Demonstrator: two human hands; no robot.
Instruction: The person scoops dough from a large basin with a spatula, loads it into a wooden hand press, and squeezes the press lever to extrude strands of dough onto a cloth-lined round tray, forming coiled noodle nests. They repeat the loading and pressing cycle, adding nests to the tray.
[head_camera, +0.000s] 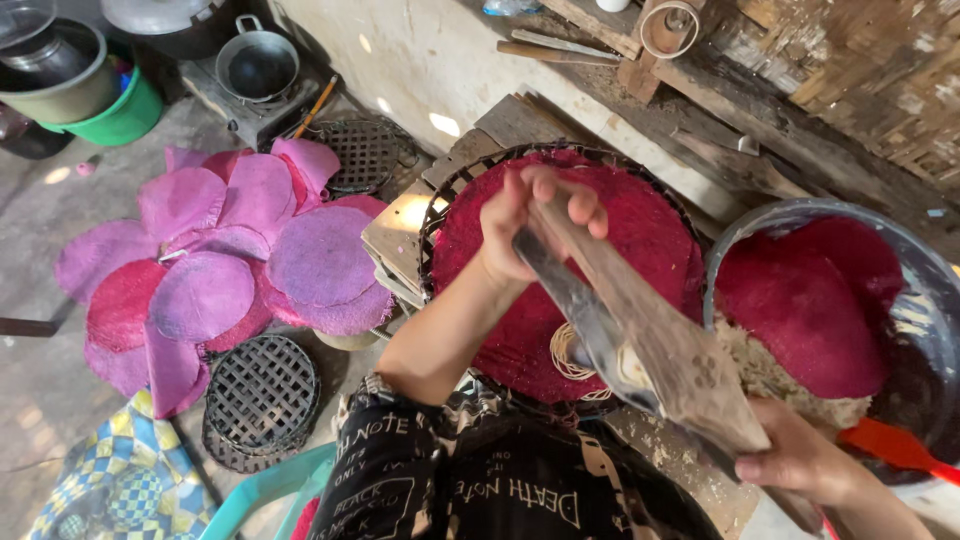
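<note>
My left hand grips the far end of a long wooden paddle with a dark blade edge, and my right hand holds its near end. The paddle slants over a round woven tray covered by a flat dark red disc. A coil of pale fibre lies on the disc under the paddle.
A grey tub at right holds a dark red mass and pale crumbs, with an orange tool in it. Pink and purple discs lie spread on the floor at left, with dark woven trays, pots and a green basin behind.
</note>
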